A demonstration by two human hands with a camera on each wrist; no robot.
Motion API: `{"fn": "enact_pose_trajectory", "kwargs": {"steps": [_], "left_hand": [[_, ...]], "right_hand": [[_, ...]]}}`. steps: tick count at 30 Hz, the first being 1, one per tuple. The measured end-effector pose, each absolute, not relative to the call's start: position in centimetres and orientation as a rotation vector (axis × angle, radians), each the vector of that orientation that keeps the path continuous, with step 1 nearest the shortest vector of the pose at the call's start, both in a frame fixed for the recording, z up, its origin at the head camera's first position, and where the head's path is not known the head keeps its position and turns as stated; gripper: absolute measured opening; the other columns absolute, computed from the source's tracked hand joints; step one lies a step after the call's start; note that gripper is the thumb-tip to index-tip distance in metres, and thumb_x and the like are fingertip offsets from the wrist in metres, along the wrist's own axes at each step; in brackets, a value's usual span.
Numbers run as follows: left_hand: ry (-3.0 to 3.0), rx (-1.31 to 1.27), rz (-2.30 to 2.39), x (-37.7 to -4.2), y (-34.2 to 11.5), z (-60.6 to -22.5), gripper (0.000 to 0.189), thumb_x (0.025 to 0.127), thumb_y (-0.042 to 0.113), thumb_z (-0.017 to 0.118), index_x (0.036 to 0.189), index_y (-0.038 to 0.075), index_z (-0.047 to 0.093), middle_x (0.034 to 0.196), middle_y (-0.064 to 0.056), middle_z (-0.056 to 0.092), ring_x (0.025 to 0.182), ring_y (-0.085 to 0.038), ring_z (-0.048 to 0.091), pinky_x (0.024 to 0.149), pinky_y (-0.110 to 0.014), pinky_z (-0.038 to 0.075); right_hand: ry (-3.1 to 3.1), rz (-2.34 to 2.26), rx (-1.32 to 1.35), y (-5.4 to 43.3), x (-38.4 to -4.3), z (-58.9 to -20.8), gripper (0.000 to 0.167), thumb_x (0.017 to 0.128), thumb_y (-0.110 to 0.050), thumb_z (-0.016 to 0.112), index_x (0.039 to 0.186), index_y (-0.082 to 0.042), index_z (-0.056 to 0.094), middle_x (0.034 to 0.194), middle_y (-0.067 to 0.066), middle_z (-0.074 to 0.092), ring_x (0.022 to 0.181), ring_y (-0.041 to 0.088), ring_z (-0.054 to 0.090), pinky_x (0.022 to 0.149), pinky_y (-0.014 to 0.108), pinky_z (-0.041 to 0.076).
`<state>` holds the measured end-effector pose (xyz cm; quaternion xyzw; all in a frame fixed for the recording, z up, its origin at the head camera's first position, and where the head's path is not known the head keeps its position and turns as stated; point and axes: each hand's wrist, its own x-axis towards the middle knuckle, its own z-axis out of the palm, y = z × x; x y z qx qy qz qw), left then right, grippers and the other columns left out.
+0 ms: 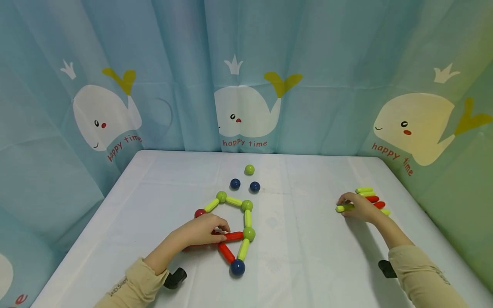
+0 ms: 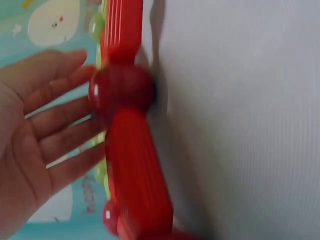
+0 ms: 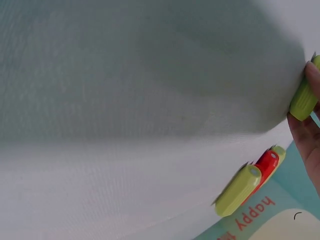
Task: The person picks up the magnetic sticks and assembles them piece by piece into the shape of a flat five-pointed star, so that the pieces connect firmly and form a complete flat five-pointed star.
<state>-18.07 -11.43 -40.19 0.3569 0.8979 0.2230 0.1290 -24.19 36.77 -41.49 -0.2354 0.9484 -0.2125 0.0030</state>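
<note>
My left hand (image 1: 200, 229) reaches over a frame of sticks and balls lying on the table. In the left wrist view, its loosely straight fingers lie against or just behind a dark red ball (image 2: 122, 90) that joins red sticks (image 2: 137, 170). The frame also has yellow-green sticks (image 1: 247, 218), green balls (image 1: 249, 234) and a blue ball (image 1: 237, 268) at its near corner. Away to the right, my right hand (image 1: 360, 208) pinches a yellow-green stick (image 3: 303, 100) between thumb and fingers, beside a row of loose sticks partly hidden by that hand.
Loose yellow-green sticks (image 1: 364, 189) and red sticks (image 1: 379, 205) lie near the right table edge. Two blue balls (image 1: 235, 184) and a green ball (image 1: 249, 170) rest beyond the frame. A whale-print curtain (image 1: 177, 85) hangs behind the white table (image 1: 300, 248).
</note>
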Motion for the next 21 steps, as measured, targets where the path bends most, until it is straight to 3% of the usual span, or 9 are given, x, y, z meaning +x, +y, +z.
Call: {"fn": "enact_pose_trajectory", "kwargs": {"steps": [5, 12, 21], "left_hand": [[2.713, 0.947, 0.694, -17.4, -9.8, -40.5, 0.021, 0.088, 0.021, 0.065, 0.106, 0.010, 0.068, 0.101, -0.002, 0.070, 0.097, -0.017, 0.064, 0.086, -0.034, 0.052], [2.787, 0.781, 0.830, -16.7, -7.5, -40.8, 0.023, 0.087, 0.020, 0.066, 0.108, 0.011, 0.067, 0.096, -0.004, 0.070, 0.089, -0.017, 0.063, 0.079, -0.031, 0.053], [2.802, 0.629, 0.956, -15.8, -5.2, -41.3, 0.029, 0.083, 0.021, 0.072, 0.109, 0.009, 0.069, 0.102, -0.005, 0.069, 0.093, -0.019, 0.063, 0.080, -0.031, 0.054]], "right_hand": [[2.969, -0.707, -0.793, 36.9, -24.3, -41.7, 0.025, 0.069, 0.005, 0.076, 0.088, 0.004, 0.060, 0.089, 0.015, 0.062, 0.082, 0.028, 0.057, 0.075, 0.032, 0.051], [2.964, -0.724, -0.768, 37.0, -24.3, -41.7, 0.024, 0.070, 0.005, 0.075, 0.088, 0.004, 0.060, 0.090, 0.016, 0.062, 0.084, 0.029, 0.057, 0.076, 0.033, 0.050], [2.927, -0.730, -0.666, 36.9, -24.2, -41.5, 0.025, 0.071, 0.005, 0.075, 0.090, 0.004, 0.059, 0.092, 0.017, 0.062, 0.089, 0.035, 0.057, 0.080, 0.047, 0.049]]}}
